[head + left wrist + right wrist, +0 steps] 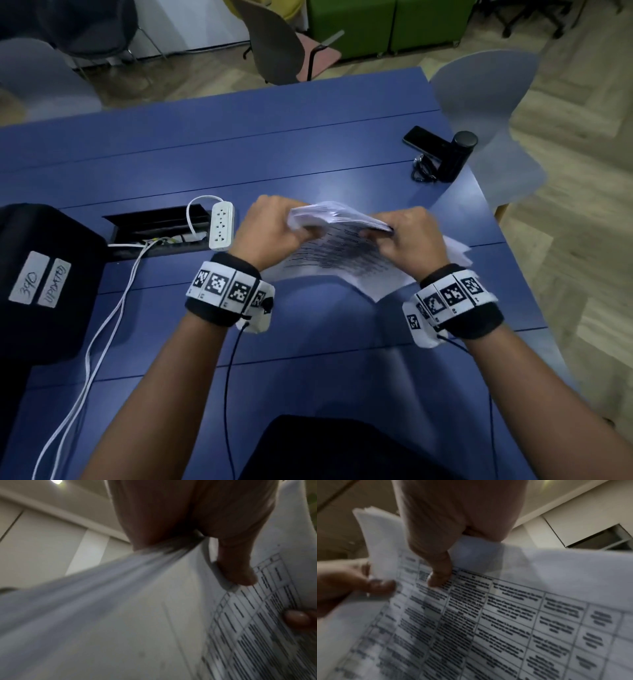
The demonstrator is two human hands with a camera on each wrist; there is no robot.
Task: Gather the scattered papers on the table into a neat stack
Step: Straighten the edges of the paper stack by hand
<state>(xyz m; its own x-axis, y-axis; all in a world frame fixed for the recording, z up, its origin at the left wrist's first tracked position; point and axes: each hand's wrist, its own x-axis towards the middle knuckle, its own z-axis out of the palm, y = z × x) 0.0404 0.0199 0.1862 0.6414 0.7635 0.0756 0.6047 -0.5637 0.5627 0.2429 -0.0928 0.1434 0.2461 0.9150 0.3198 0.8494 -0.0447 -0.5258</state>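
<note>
Sitting at the far left of the table (308, 342) is a black box (41, 274), with a white power strip (222, 224) just beside a cable hatch. Moving right, the left hand (270, 229) is pinching the papers (342, 253) along their upper edge, thumb curled over printed tables. The right hand (407, 236) is gripping the same edge, fingers curled; the sheets are probably lifted off the tabletop, though blur is hiding that. Farther right are standing a phone (424, 142) and flask (457, 156).
</note>
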